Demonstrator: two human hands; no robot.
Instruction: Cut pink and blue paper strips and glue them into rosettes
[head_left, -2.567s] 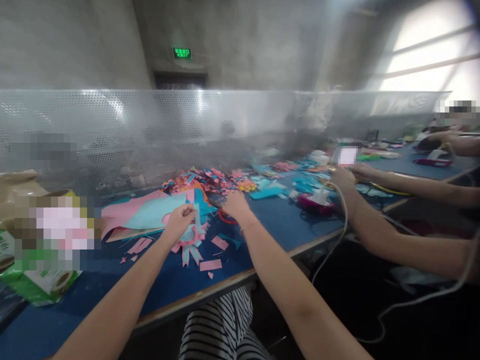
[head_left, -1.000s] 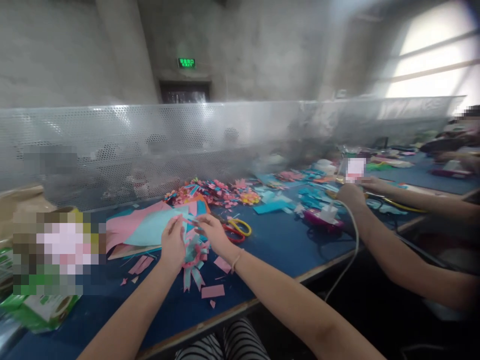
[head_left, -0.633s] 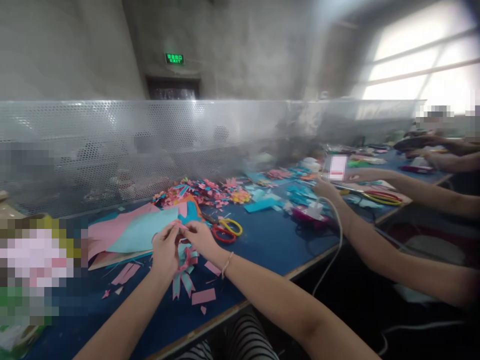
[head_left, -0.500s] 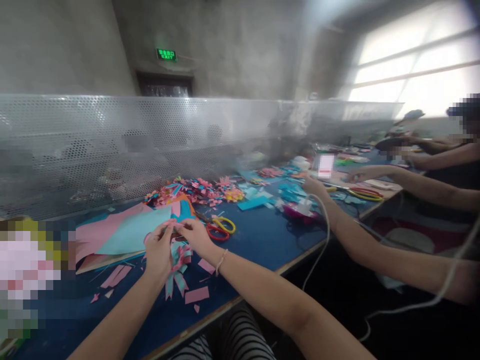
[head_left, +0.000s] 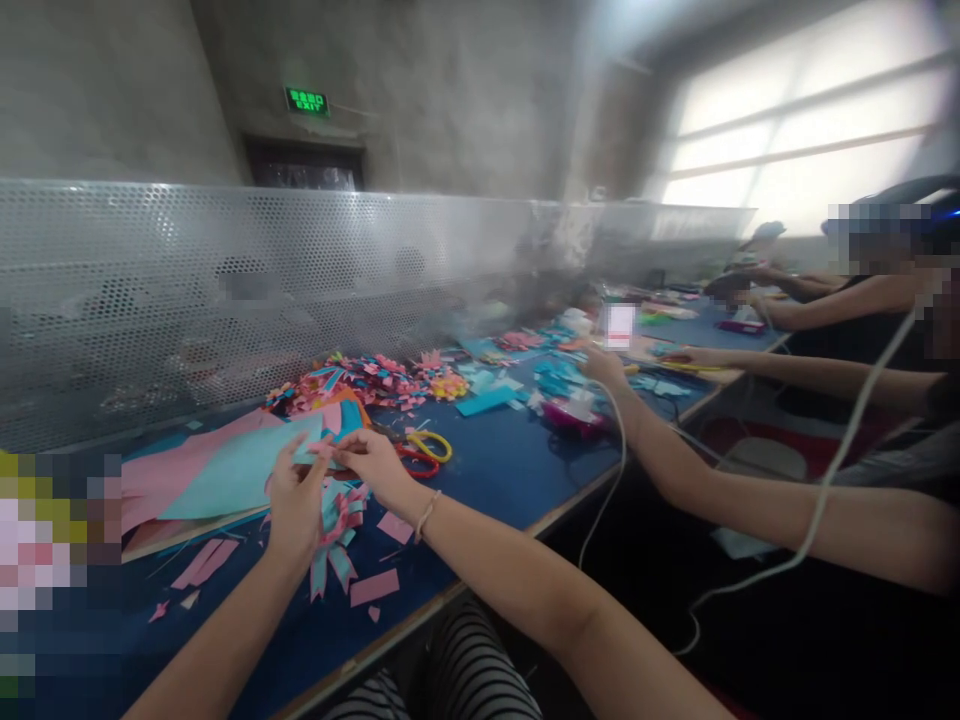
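My left hand (head_left: 294, 500) and my right hand (head_left: 373, 464) meet over the blue table (head_left: 495, 470), fingers pinched together on a pink and blue paper rosette (head_left: 339, 520). Its ribbon tails hang down below my hands toward the table. Red and yellow scissors (head_left: 420, 452) lie just to the right of my right hand. Large pink and light blue paper sheets (head_left: 210, 468) lie behind my left hand.
A heap of pink and blue paper flowers (head_left: 367, 377) sits near the perforated metal screen (head_left: 225, 290). Pink paper scraps (head_left: 375, 587) dot the table front. A co-worker's hand (head_left: 604, 366) on the right holds a corded tool, beside a pink device (head_left: 574, 415).
My right hand came back from the scissors and joined my left hand on the rosette. The view has since swung to the right; both hands stay pinched on the paper.
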